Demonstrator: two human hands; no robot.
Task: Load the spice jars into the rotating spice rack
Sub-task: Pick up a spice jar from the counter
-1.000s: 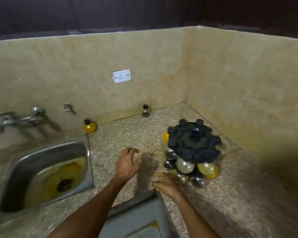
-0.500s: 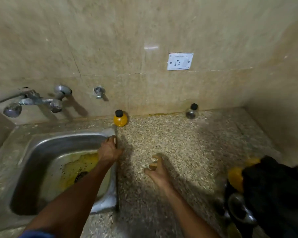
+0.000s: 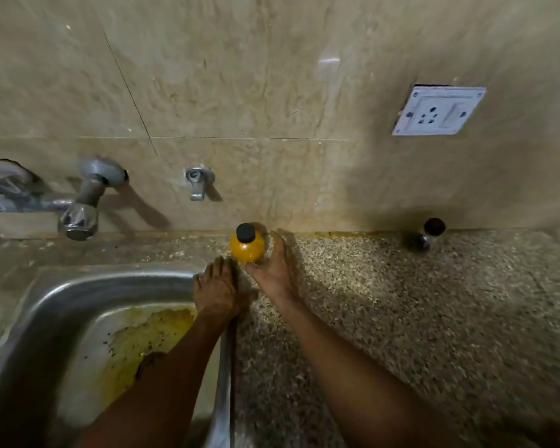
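Two jars stand at the worktop's (image 3: 401, 318) back edge: right hand (image 3: 274, 270) wraps the yellow jar (image 3: 247, 247); left hand (image 3: 219, 291) rests flat on the sink rim (image 3: 110, 279); dark jar (image 3: 425, 234) well apart rightward.

You stand in a home kitchen: a stained steel sink (image 3: 62, 299) set into a speckled stone counter (image 3: 401, 318), wall taps (image 3: 78, 202) over the basin, beige tiled walls (image 3: 272, 76) with a white socket (image 3: 438, 110), and two round spice jars (image 3: 247, 245) (image 3: 424, 236) against the backsplash.
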